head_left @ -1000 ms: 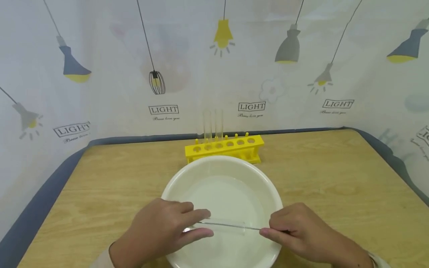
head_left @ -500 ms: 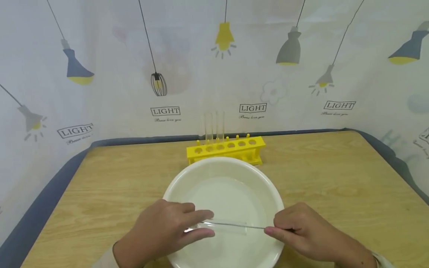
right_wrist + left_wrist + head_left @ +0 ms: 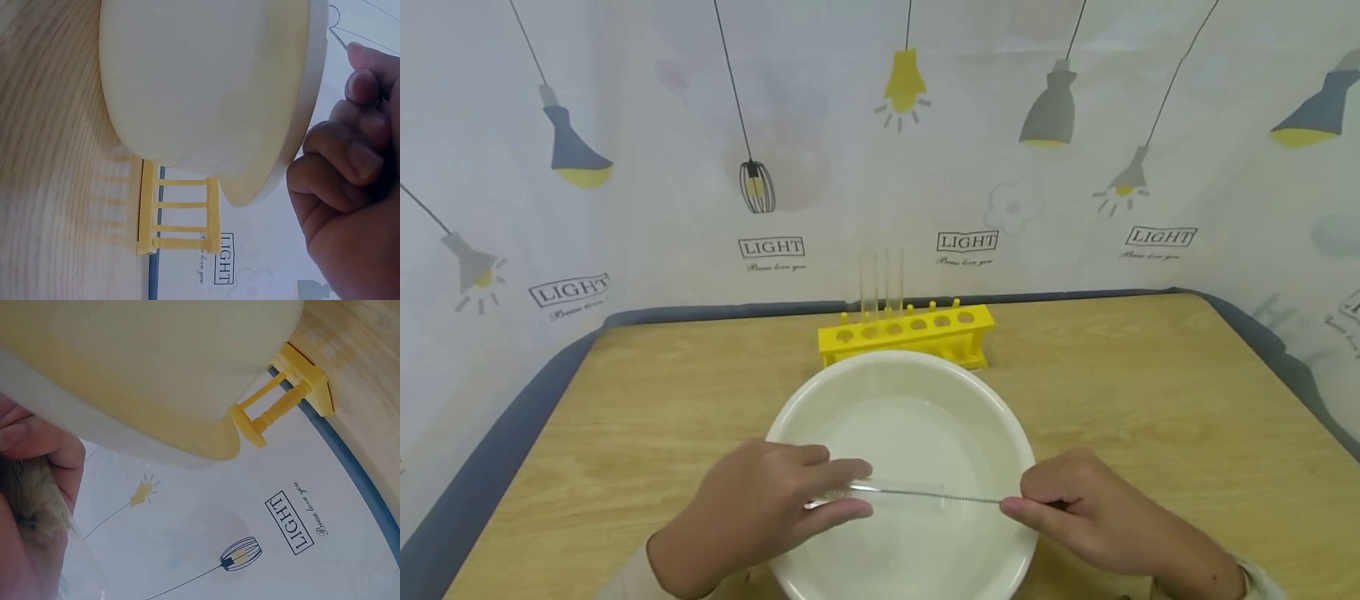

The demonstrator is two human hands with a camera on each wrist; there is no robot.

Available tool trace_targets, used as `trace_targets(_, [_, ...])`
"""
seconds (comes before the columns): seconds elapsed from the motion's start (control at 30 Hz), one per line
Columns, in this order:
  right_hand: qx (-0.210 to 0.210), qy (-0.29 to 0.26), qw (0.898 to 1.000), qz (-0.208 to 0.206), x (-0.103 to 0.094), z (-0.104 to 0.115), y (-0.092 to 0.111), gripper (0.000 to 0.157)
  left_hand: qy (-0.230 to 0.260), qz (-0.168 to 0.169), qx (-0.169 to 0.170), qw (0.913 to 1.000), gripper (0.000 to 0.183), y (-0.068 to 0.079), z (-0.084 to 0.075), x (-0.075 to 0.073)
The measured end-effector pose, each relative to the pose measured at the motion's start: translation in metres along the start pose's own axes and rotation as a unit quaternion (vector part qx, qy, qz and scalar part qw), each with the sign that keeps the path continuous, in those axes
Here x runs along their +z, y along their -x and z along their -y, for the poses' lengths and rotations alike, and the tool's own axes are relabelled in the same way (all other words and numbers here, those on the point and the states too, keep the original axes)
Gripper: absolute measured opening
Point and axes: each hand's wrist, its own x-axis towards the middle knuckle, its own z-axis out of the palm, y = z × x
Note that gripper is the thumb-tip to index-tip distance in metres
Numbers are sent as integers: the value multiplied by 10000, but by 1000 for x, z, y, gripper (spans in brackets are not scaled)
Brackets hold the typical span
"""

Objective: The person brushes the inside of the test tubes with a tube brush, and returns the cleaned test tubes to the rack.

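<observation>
In the head view my left hand (image 3: pixel 767 504) grips a clear glass test tube (image 3: pixel 917 485) lying nearly level over the white basin (image 3: pixel 1017 437), its mouth toward the right. Inside the tube is a test tube brush, its twisted wire handle (image 3: pixel 972 499) coming out of the mouth. My right hand (image 3: pixel 1093 512) pinches the end of that wire near the basin's right rim, the other fingers curled in. The left wrist view shows the brush's bristles (image 3: pixel 37 509) within the tube, between the left fingers and thumb. Most of the tube's closed end is hidden by the left hand.
Behind the basin stands a yellow test tube rack (image 3: pixel 917 329) with two clear test tubes (image 3: pixel 894 279) upright in it. Shallow clear water appears to lie in the basin. A lamp-patterned curtain (image 3: pixel 820 100) hangs behind the wooden table (image 3: pixel 1150 400).
My right hand has moved slightly to the right, and more of the brush's wire shows outside the tube's mouth. My left hand and the tube have shifted a little up in view.
</observation>
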Motion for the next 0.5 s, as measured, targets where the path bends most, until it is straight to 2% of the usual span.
trace_targets(0.1, [132,-150,9998,26,-3,-1,1,44,-4,-31,-25,10000,33,0,2,0])
trace_targets(0.5, [111,-711,9973,130,-12,-13,2,41,0,6,-117,9999,29,2,7,0])
